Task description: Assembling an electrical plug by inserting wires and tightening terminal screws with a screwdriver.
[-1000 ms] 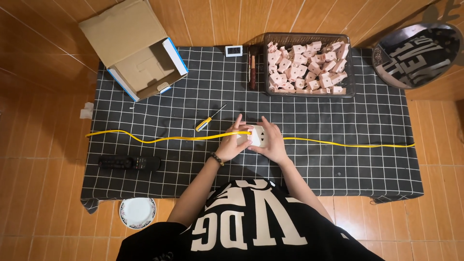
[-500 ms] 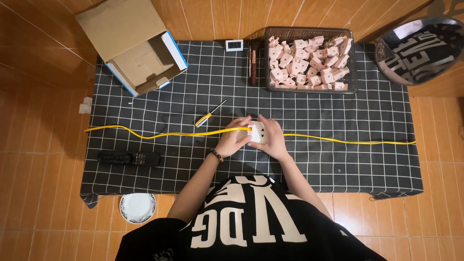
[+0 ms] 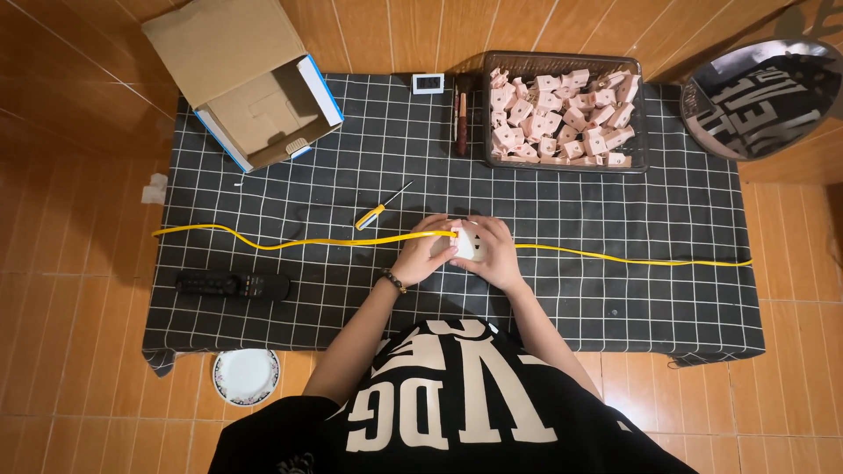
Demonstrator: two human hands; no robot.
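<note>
Both of my hands meet at the middle of a black grid-patterned cloth (image 3: 615,290). My left hand (image 3: 423,254) and my right hand (image 3: 493,254) together grip a small white socket block (image 3: 466,244). A long yellow cable (image 3: 290,242) runs across the cloth from left to right and passes through my hands at the block. A yellow-handled screwdriver (image 3: 379,209) lies on the cloth just left of and beyond my left hand.
A dark basket (image 3: 566,162) full of several pale socket blocks stands at the back right. An open cardboard box (image 3: 250,88) sits at the back left. A black remote (image 3: 233,284) lies front left, a white dish (image 3: 247,376) on the floor.
My hands stay on the white block with only small finger shifts. The view has drifted slightly.
</note>
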